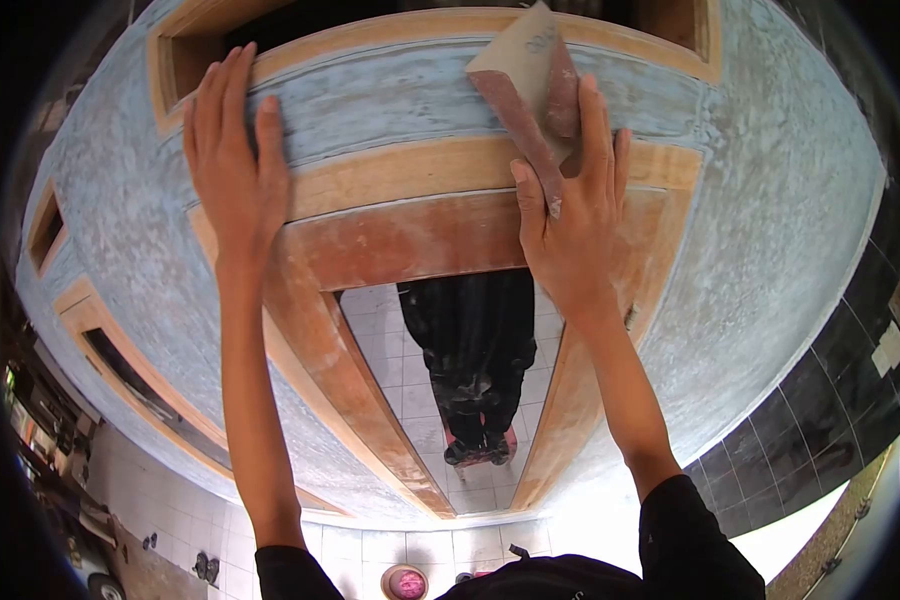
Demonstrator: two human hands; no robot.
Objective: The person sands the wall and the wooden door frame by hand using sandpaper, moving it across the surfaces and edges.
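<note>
My right hand (575, 225) holds a folded sheet of sandpaper (530, 85), its reddish grit side and pale backing both showing, against the blue-grey wall band above the door frame. Flat on the left part of that band (390, 100) rests my left hand (235, 165), fingers spread, with nothing in it. Beneath both hands runs the light wooden top rail of the frame (400, 180). Below it is a reddish-brown door (410, 240) with a glass pane (380, 330) that reflects dark clothing and feet.
An upper wooden-framed opening (430, 22) lies above the hands. Smaller framed windows (135, 365) are at the left. Below are pale floor tiles (340, 545), a bowl with pink contents (405, 582) and shoes (207, 568). Black tiles (820, 400) line the right.
</note>
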